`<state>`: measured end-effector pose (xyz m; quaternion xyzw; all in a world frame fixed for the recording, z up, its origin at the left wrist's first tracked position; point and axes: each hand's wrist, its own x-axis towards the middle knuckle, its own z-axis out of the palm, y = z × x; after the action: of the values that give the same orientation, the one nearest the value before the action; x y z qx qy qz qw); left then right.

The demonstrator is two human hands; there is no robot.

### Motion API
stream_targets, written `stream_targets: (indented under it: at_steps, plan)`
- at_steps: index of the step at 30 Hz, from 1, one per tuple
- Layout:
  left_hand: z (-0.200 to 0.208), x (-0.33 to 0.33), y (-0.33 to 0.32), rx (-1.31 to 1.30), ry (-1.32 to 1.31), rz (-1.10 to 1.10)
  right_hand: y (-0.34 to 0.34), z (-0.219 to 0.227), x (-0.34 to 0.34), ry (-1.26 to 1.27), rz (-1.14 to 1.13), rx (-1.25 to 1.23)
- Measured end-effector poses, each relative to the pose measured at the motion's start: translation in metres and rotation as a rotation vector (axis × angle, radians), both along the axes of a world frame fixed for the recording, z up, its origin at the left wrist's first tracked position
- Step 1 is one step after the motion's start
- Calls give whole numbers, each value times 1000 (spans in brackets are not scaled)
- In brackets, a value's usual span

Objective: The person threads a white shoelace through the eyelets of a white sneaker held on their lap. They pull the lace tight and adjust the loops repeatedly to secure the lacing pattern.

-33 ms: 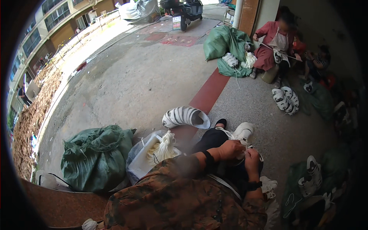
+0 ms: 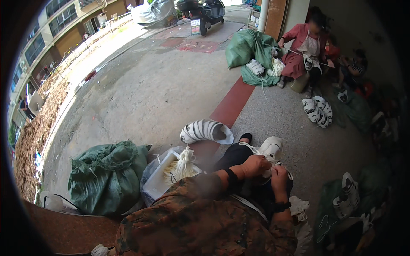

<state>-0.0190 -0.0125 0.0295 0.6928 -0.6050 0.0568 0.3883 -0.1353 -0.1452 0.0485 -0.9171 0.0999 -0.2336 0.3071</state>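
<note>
White shoe (image 2: 272,147) sits at the person's knees (image 2: 229,156); left hand (image 2: 256,165) and right hand (image 2: 279,177), close together, pinch its lace (image 2: 251,147). A white tray (image 2: 153,187) holds cream cords (image 2: 185,164) beside a green sack (image 2: 109,179), contents hidden.

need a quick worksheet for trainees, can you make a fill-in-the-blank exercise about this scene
The left hand and ____ hand are both at the same white shoe.
The nearest large green sack stands to the ____ of the white tray.
The band on the left wrist is coloured ____.

Missing words: right; left; black.
</note>
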Motion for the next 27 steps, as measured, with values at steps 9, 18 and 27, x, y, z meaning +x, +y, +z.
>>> stream_targets:
  at_steps: [9, 18, 27]
  plan:
    - [10, -8, -21, 306, 255, 201, 3, -26, 13, 211, -250, -173]
    - [2, -14, -37, 330, 160, 238, -8, -47, 17, 12, -299, 221]
    - [1, 30, 7, 259, 626, -383, -27, -53, 12, 42, -329, 257]
